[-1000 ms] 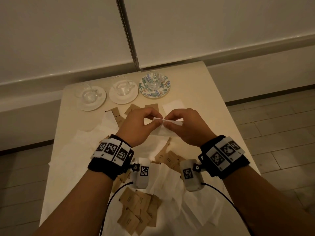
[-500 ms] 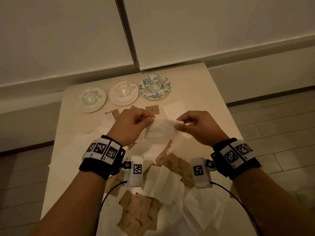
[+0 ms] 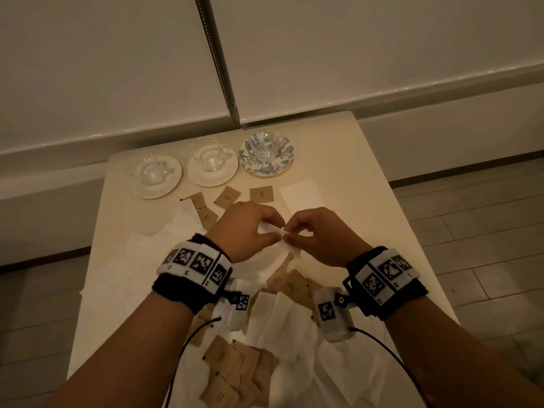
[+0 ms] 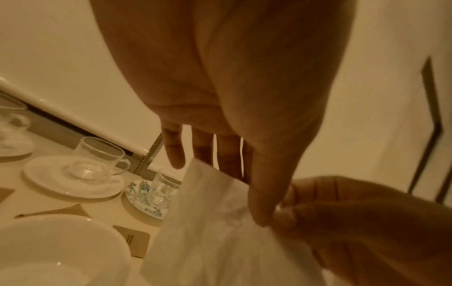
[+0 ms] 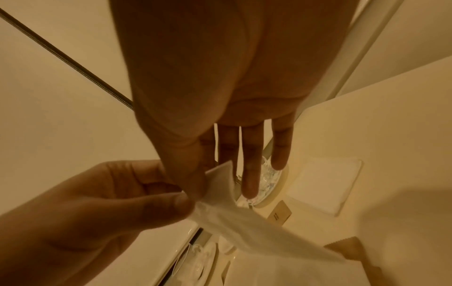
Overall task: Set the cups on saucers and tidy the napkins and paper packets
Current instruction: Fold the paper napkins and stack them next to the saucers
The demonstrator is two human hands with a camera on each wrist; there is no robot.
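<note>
We hold a white napkin (image 3: 278, 235) above the middle of the surface (image 3: 338, 172), pinched at its top edge between thumb and fingers of both hands. Our left hand (image 3: 247, 231) and right hand (image 3: 321, 235) meet almost fingertip to fingertip, and the napkin hangs down from the pinch in soft folds. In the left wrist view the left thumb presses the napkin against the fingers (image 4: 229, 160), with the right hand's fingertips just beside it.

At the far edge three glass cups stand on saucers in a row: one on a clear saucer (image 3: 156, 175), one on a white saucer (image 3: 212, 167), one on a flowered saucer (image 3: 266, 154). A folded napkin (image 3: 300, 194) lies flat to the right of them. Brown packets (image 3: 260, 194) lie scattered past our hands, and more packets (image 3: 232, 369) are heaped with loose napkins (image 3: 282, 325) near our wrists.
</note>
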